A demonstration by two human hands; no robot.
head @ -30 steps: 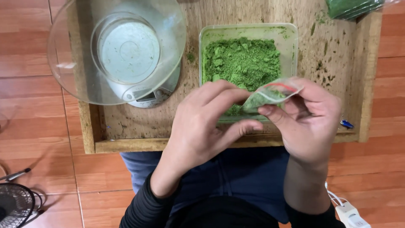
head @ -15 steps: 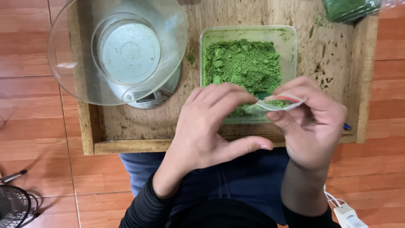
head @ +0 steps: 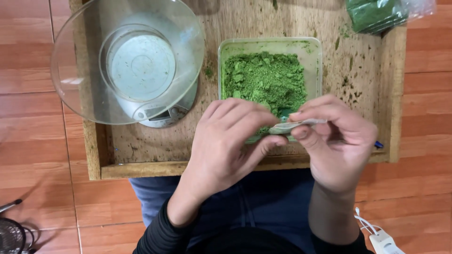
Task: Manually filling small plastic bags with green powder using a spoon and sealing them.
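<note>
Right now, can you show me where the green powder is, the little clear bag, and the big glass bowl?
green powder (head: 263,80), head view, middle of the heap in the tub.
little clear bag (head: 301,124), head view, its flat edge between the fingers.
glass bowl (head: 188,28), head view, bare upper right wall.

Both hands met over the near edge of a plastic tub (head: 314,51) of green powder (head: 264,77). The left hand (head: 225,141) and right hand (head: 338,141) pinched a small clear bag (head: 296,124) between them. A glass bowl (head: 188,42) sat on a scale (head: 165,115) on the wooden tray (head: 393,94).
</note>
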